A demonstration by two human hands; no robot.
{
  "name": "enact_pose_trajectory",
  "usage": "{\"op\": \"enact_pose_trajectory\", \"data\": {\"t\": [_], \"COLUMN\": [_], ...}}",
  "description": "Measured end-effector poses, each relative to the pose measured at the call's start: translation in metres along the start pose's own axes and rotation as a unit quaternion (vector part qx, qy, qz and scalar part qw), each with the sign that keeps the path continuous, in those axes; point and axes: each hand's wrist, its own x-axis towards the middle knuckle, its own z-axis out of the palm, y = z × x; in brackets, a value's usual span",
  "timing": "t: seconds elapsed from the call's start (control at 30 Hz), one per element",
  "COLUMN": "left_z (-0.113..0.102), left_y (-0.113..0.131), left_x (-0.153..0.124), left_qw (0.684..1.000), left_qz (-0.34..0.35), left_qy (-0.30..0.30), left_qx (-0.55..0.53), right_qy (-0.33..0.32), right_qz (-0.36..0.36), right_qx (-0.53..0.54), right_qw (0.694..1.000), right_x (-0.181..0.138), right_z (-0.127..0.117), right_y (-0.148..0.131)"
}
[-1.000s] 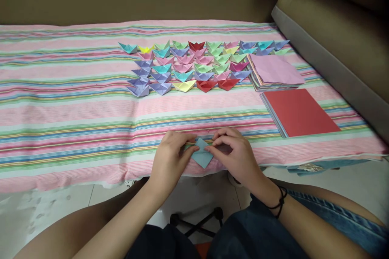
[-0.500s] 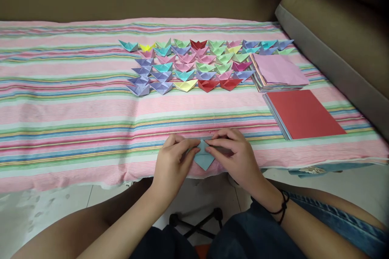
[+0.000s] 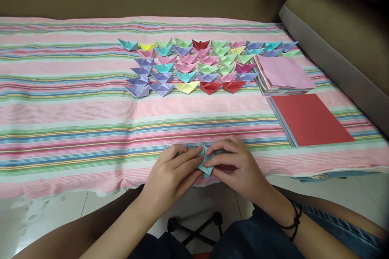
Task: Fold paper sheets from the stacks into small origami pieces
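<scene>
A small light-blue folded paper (image 3: 206,166) is held between both hands near the front edge of the striped cloth. My left hand (image 3: 173,172) grips its left side, fingertips and thumb closed on the paper. On the other side my right hand (image 3: 238,166), with a dark cord bracelet on the wrist, pinches the right part. The paper is diamond-shaped, with creases and flaps showing at its middle; its outer sides are partly covered by the fingers.
Several rows of folded paper boats (image 3: 185,67) stand farther back on the striped cloth (image 3: 75,117). To their right lie a stack of paper topped with pink (image 3: 285,72) and one topped with red (image 3: 313,119). A brown cushion (image 3: 337,36) borders the right side.
The light-blue paper now shows folded flaps and a crease where a plainer face was before. Both hands have shifted slightly toward me and changed their finger positions on it.
</scene>
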Motion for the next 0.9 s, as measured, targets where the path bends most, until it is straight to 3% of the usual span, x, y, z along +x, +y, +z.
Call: {"op": "enact_pose_trajectory", "data": {"t": [0.37,0.53,0.9], "left_z": [0.000,0.004,0.004], "left_y": [-0.003,0.003,0.001], "left_x": [-0.003,0.003,0.009], "left_qw": [0.999,0.998,0.993], "left_qz": [0.014,-0.044,-0.097], "left_qy": [-0.015,0.041,0.035], "left_qx": [0.030,-0.012,-0.059], "right_qy": [-0.016,-0.024,-0.004], "right_qz": [-0.024,0.004,0.100], "right_qx": [0.003,-0.001,0.025], "right_qw": [1.000,1.000,0.995], "right_x": [0.001,0.003,0.007], "right_z": [0.001,0.002,0.005], "right_y": [0.001,0.000,-0.004]}}
